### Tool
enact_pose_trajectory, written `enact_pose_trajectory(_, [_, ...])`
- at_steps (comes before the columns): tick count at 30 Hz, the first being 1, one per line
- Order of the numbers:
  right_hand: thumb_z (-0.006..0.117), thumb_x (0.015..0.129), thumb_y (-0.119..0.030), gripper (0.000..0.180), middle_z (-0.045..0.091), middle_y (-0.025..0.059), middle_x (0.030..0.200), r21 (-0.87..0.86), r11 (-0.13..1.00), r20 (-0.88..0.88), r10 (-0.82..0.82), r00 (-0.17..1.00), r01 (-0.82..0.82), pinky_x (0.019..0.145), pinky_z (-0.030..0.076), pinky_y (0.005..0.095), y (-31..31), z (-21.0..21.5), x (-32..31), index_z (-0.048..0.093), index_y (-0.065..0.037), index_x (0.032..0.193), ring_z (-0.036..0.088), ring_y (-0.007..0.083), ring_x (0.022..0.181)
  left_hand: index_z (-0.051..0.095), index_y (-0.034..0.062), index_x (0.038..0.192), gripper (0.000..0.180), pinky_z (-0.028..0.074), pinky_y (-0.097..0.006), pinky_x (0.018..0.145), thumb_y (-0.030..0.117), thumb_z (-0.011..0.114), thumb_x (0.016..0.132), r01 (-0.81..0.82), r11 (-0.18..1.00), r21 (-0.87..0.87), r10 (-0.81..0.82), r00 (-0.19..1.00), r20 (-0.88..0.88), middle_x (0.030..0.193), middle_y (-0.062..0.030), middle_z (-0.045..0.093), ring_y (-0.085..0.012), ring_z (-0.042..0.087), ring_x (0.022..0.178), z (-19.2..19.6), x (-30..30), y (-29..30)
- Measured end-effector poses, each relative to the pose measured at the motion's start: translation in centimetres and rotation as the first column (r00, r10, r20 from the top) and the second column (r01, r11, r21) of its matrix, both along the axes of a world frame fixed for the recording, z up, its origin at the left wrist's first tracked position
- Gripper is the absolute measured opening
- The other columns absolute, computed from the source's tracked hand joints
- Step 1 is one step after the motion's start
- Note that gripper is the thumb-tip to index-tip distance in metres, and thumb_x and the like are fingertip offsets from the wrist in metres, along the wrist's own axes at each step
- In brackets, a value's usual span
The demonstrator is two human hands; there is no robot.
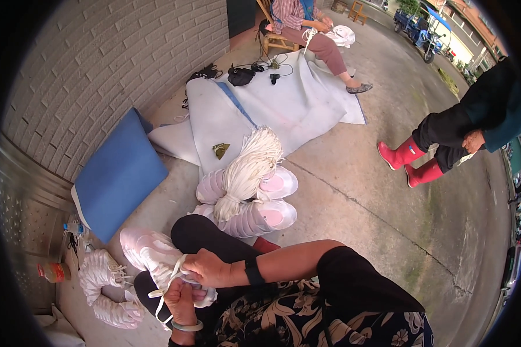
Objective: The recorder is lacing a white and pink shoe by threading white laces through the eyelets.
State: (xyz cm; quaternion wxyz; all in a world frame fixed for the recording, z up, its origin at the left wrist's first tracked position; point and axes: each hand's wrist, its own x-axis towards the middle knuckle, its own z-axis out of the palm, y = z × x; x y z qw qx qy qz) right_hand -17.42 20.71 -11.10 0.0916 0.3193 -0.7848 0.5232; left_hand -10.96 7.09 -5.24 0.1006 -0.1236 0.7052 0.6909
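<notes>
A pale pink and white shoe lies across my lap, its toe pointing to the upper left. A white shoelace loops up from its opening, and a loose end hangs down on the left side. My right hand, with a black band on the wrist, is closed on the lace in a pinch. Just below it, my left hand, with a pale bangle, has its fingers closed on the lace at the shoe's opening. The fingertips partly hide each other.
Stacked pink shoes sit ahead, a bundle of white laces on top. Nested shoes, a jar and a blue-faced sheet are left. A seated person handles a shoe; another wears red boots.
</notes>
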Motion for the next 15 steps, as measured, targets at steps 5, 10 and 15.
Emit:
enact_pose_trajectory(5, [0.064, 0.077, -0.011, 0.012, 0.058, 0.0131, 0.078, -0.115, 0.988, 0.259, 0.128, 0.957, -0.101, 0.059, 0.047, 0.0372, -0.7, 0.7, 0.4, 0.058, -0.002, 0.082, 0.061, 0.0312, 0.069, 0.060, 0.0003, 0.082, 0.014, 0.042, -0.022, 0.043, 0.005, 0.048, 0.088, -0.011, 0.984, -0.178, 0.014, 1.000, 0.017, 0.064, -0.0034, 0.059, -0.0085, 0.053, 0.048, 0.1, 0.8, -1.3])
enact_pose_trajectory(10, [0.057, 0.089, -0.007, 0.006, 0.059, -0.0028, 0.076, -0.430, 0.892, 0.674, 0.217, 0.706, 0.136, 0.059, 0.043, 0.0202, 1.5, 1.7, 0.7, 0.062, -0.005, 0.089, 0.051, 0.0024, 0.065, 0.061, 0.0022, 0.081, 0.011, 0.039, -0.021, 0.039, 0.003, 0.052, 0.087, 0.011, 0.940, -0.342, -0.021, 0.999, -0.026, 0.060, 0.0004, 0.055, -0.0053, 0.048, 0.044, 0.7, 0.7, -0.7])
enact_pose_trajectory(15, [0.055, 0.092, -0.011, 0.011, 0.056, -0.0017, 0.070, -0.355, 0.919, 0.671, 0.123, 0.731, 0.171, 0.055, 0.041, 0.0187, 1.0, 2.2, 0.3, 0.060, -0.002, 0.089, 0.049, 0.0036, 0.060, 0.063, 0.0038, 0.082, 0.010, 0.036, -0.019, 0.040, 0.005, 0.055, 0.087, 0.037, 0.951, -0.306, 0.007, 0.990, 0.143, 0.060, 0.0007, 0.056, -0.0039, 0.047, 0.043, 3.5, 4.5, -4.4])
